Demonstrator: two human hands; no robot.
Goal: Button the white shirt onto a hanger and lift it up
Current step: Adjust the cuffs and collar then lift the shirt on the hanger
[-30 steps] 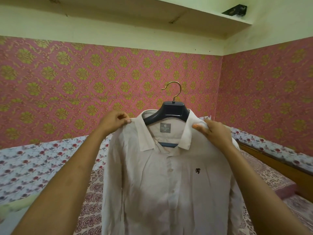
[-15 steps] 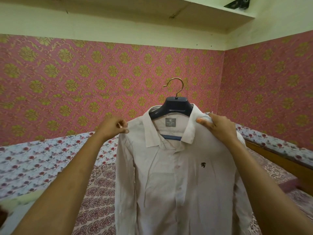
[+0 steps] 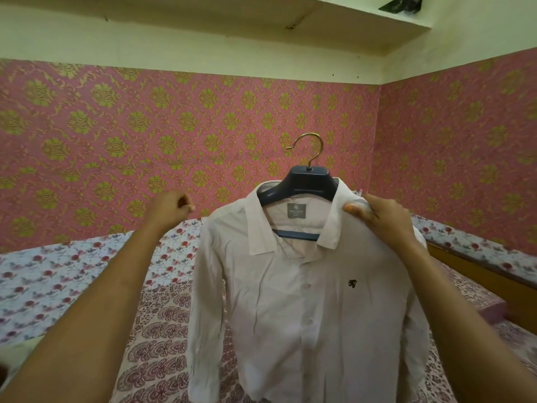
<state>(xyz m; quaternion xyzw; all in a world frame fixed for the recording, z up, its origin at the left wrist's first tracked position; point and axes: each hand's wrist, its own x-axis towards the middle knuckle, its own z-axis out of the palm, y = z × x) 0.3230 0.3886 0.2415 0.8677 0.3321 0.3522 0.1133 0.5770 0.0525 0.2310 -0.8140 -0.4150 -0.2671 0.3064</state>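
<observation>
A white shirt [image 3: 308, 301], buttoned down the front with a small dark emblem on the chest, hangs in the air on a dark blue hanger [image 3: 302, 186] with a brass hook. My right hand [image 3: 383, 219] pinches the shirt's right shoulder beside the collar and holds it up. My left hand [image 3: 171, 209] is off the shirt, a little left of its other shoulder, with fingers curled and nothing in them. The hanger's arms are hidden inside the shirt.
A bed with a floral sheet [image 3: 58, 274] and a paisley spread [image 3: 157, 330] lies below the shirt. Pink patterned wallpaper [image 3: 145, 141] covers the walls behind. A wooden bed edge [image 3: 476, 274] runs along the right. A shelf [image 3: 319, 13] juts out overhead.
My left hand has let go of the shirt's left shoulder and moved away to the left. The shirt and hanger now hang from my right hand alone, shifted slightly right.
</observation>
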